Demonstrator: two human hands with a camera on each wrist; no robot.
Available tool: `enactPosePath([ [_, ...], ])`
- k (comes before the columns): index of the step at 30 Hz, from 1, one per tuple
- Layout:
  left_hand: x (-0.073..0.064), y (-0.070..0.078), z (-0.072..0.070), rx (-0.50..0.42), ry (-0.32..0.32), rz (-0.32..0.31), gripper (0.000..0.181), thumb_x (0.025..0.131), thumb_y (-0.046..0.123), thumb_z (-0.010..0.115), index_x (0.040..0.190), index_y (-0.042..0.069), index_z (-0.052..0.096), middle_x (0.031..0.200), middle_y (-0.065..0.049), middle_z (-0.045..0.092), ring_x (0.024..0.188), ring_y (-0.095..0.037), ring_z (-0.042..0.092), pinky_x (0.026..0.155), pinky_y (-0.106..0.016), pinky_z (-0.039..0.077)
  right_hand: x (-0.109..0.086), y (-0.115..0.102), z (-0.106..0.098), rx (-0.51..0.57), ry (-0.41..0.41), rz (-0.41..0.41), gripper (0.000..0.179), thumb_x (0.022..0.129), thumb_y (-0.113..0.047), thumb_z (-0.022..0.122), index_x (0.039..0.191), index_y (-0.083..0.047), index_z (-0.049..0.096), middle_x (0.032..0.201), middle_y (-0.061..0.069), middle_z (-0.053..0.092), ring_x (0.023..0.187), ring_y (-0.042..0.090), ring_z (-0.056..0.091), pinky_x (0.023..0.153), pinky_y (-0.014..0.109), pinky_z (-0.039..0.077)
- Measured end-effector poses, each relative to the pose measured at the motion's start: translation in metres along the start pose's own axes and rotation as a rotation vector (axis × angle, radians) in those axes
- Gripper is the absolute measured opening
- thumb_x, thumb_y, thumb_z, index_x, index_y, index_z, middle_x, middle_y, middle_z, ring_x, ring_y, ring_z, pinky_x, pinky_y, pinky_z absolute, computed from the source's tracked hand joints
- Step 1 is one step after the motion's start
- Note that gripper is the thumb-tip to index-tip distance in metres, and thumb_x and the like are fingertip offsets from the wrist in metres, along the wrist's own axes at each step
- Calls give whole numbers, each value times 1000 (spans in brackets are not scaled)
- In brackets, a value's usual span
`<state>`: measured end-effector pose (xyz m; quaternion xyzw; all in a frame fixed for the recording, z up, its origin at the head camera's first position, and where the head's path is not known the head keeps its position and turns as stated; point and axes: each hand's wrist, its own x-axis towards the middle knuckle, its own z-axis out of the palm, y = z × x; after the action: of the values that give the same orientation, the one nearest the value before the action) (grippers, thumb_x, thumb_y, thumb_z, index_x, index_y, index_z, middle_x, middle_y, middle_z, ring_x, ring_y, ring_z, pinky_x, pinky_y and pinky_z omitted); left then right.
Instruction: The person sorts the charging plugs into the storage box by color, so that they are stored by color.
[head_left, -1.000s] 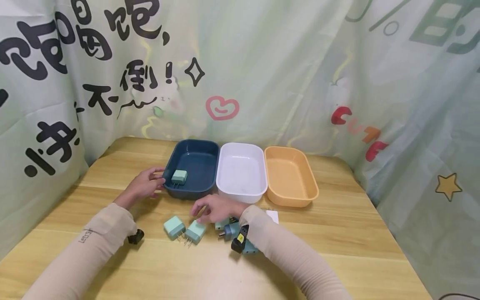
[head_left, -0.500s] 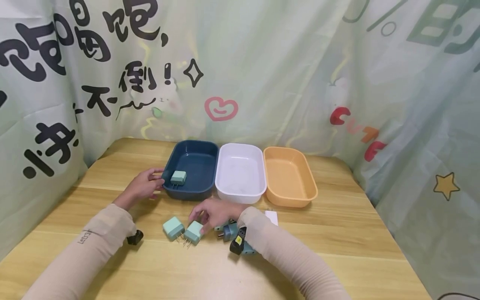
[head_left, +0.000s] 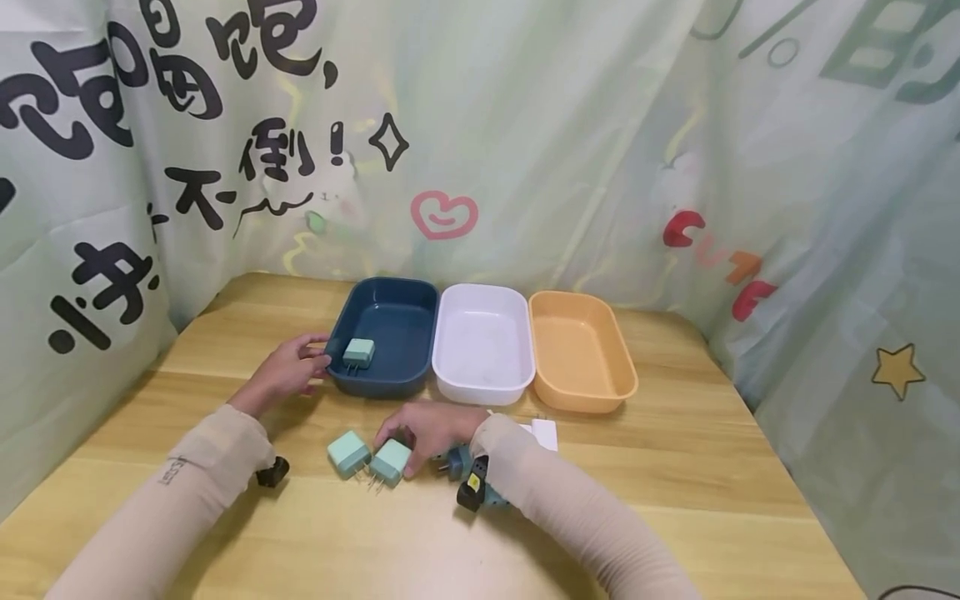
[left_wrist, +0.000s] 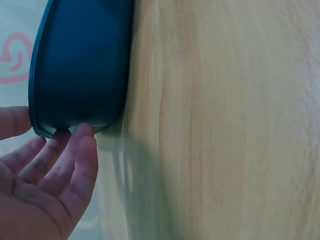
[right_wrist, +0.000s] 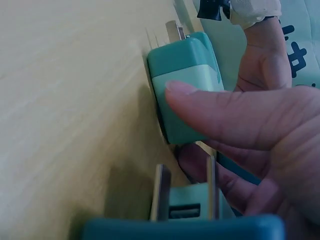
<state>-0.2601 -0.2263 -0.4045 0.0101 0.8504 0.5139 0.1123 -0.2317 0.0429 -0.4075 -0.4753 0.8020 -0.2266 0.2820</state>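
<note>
In the head view my right hand [head_left: 431,429] pinches a mint-green plug-in charger [head_left: 391,460] between thumb and fingers; it sits on the table. The right wrist view shows the thumb [right_wrist: 215,112] across that charger's [right_wrist: 187,100] pale side. Just left of it lies a second mint charger [head_left: 348,453], its prongs close by. My left hand [head_left: 283,371] touches the outer end of the dark blue tray [head_left: 378,387] with spread fingertips, seen also in the left wrist view against the tray wall [left_wrist: 80,65]. One mint charger [head_left: 359,353] lies inside this tray.
A white tray [head_left: 483,392] and an orange tray [head_left: 585,402] stand side by side right of the blue one. Bluish plugs [head_left: 455,463] and a white charger [head_left: 544,433] lie partly hidden around my right forearm. A printed curtain [head_left: 525,150] closes off the back.
My right hand has come down slightly, and its thumb and fingers have closed around the mint charger. The left hand stays at the blue tray.
</note>
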Motion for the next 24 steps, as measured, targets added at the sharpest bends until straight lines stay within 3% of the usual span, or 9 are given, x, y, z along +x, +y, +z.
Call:
enactPosePath([
  [8, 1, 1, -1, 21, -5, 6, 52, 103, 15, 45, 151, 4, 27, 143, -29, 40, 114, -40, 56, 77, -42, 54, -1, 1, -2, -14, 21, 0, 44, 75, -11, 85, 115, -15, 66, 94, -12, 62, 78, 5, 56, 71, 17, 47],
  [24, 1, 0, -1, 22, -1, 0, 51, 103, 16, 46, 150, 5, 29, 143, -29, 42, 113, -39, 57, 77, -42, 55, -2, 0, -6, -18, 65, -1, 46, 74, -10, 85, 116, -16, 67, 93, -12, 63, 73, 4, 57, 72, 17, 47],
])
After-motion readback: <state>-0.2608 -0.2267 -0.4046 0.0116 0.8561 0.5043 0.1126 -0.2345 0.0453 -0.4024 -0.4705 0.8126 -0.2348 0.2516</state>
